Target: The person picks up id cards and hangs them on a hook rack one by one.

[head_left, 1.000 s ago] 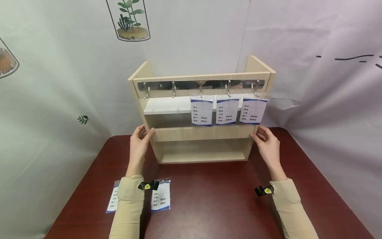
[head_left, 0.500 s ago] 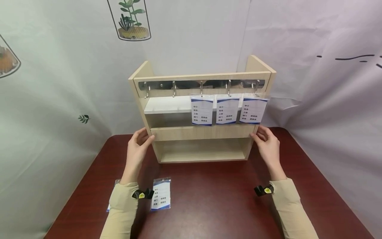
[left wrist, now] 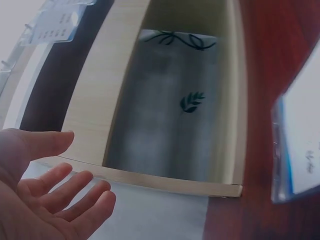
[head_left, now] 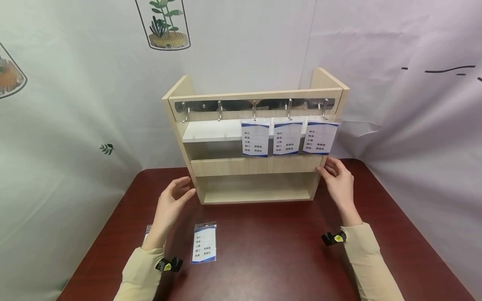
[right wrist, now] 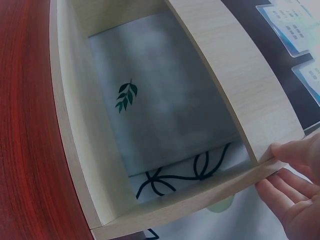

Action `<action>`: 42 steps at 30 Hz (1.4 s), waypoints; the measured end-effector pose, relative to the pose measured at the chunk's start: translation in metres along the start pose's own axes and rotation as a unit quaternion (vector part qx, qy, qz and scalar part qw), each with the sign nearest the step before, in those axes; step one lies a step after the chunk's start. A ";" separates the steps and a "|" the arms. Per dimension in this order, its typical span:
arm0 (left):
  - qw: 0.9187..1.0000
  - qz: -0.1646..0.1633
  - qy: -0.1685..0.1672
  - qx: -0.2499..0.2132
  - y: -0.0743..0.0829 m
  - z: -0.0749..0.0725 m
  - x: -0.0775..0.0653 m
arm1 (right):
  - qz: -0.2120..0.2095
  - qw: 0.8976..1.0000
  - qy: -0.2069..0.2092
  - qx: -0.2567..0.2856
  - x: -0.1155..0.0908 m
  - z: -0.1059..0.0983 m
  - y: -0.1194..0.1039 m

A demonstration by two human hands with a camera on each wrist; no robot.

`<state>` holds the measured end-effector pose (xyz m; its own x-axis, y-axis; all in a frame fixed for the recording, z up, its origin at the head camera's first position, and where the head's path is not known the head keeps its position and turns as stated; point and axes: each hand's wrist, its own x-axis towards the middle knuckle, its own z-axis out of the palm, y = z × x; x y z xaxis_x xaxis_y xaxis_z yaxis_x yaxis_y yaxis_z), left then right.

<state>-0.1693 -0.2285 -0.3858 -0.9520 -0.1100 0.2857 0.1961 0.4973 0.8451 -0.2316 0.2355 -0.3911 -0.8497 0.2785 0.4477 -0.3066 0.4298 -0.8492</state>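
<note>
A pale wooden shelf rack [head_left: 256, 166] stands on the table, with a metal strip of several hooks [head_left: 220, 110] along its top front. Three clear-sleeved name badges [head_left: 255, 140] hang from the middle and right hooks. My right hand [head_left: 339, 184] grips the rack's right side panel, thumb at the front edge and fingers round the outside, as the right wrist view confirms. Beside the lower left side panel is my left hand [head_left: 169, 207], fingers loosely bent and holding nothing; the left wrist view shows its thumb [left wrist: 55, 142] apart from the fingers.
One name badge [head_left: 204, 243] lies on the dark red table [head_left: 263, 251] in front of the rack's left end. Another badge [head_left: 147, 229] is mostly hidden under my left forearm. A printed white cloth [head_left: 248, 50] hangs behind and at both sides.
My left hand has let go of the rack's left panel and moved down towards the table. My right hand keeps its grip. The rack and hanging badges stay in place.
</note>
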 end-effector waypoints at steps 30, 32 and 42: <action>0.975 -0.011 -0.149 0.164 -0.042 0.014 -0.022 | 0.011 1.000 -0.004 0.007 -0.002 -0.002 -0.001; 0.973 -0.011 -0.152 0.172 -0.044 0.014 -0.023 | 0.010 1.000 -0.004 0.006 -0.002 -0.002 -0.001; 0.971 -0.007 -0.179 0.158 -0.058 0.017 -0.023 | 0.012 1.000 -0.008 0.023 -0.001 -0.001 0.002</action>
<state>-0.1629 -0.2408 -0.4491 -0.9857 0.1602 0.0524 0.1554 0.7437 0.6502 -0.2307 0.2369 -0.3925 -0.8637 0.2748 0.4226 -0.3045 0.3836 -0.8719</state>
